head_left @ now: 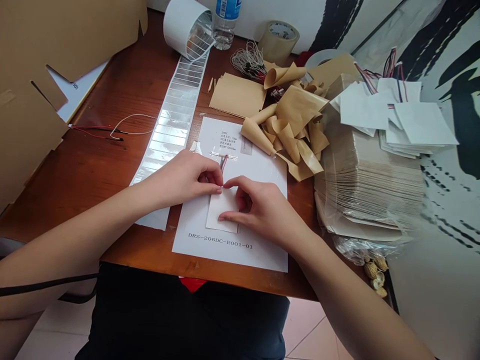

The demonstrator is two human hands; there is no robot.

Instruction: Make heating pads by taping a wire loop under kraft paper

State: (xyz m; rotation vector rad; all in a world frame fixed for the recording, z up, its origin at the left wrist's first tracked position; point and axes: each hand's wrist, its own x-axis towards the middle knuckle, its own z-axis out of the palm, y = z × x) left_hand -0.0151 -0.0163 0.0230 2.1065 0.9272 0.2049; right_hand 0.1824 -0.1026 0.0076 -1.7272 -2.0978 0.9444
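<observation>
A small white card (222, 212) lies on the printed sheet (229, 250), with thin red and dark wires (224, 164) running up from its top edge. At that edge, my left hand (200, 175) is closed in a pinch on the card, its thumb and forefinger tips together. My right hand (258, 202) curves over the card's right side, thumb apart from forefinger. Its thumb tip rests on the card's face, and its forefinger tip is by the left thumb at the top. The other right fingers are curled and partly hidden.
A label strip (180, 105) runs from a white roll (180, 25) on the left. Brown paper scraps (288, 117) and a tape roll (279, 40) lie behind. White wired cards (420, 120) top a tall stack (375, 185) on the right. A cardboard box (67, 40) stands at left.
</observation>
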